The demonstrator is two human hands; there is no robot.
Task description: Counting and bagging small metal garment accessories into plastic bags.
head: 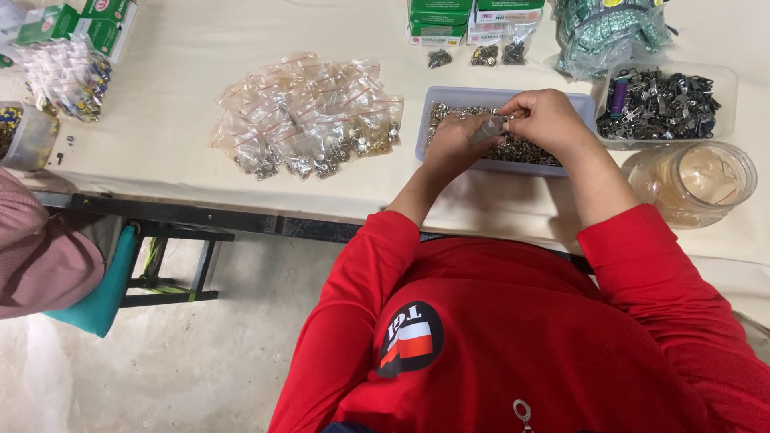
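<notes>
Both my hands meet over a shallow pale plastic tray (pixel 433 100) filled with small silver metal fasteners. My left hand (pixel 453 143) and my right hand (pixel 547 120) together pinch a small clear plastic bag (pixel 491 128) between their fingertips, just above the fasteners. My red sleeves reach up from the bottom of the view. To the left of the tray lies a heap of small clear bags (pixel 309 116), each holding metal pieces.
A clear tray of dark metal clips (pixel 662 103) stands at the right, a glass jar (pixel 698 183) in front of it. Green boxes (pixel 439 20) and a bag of green items (pixel 613 32) line the far edge. Another person's pink sleeve (pixel 36 256) shows at left.
</notes>
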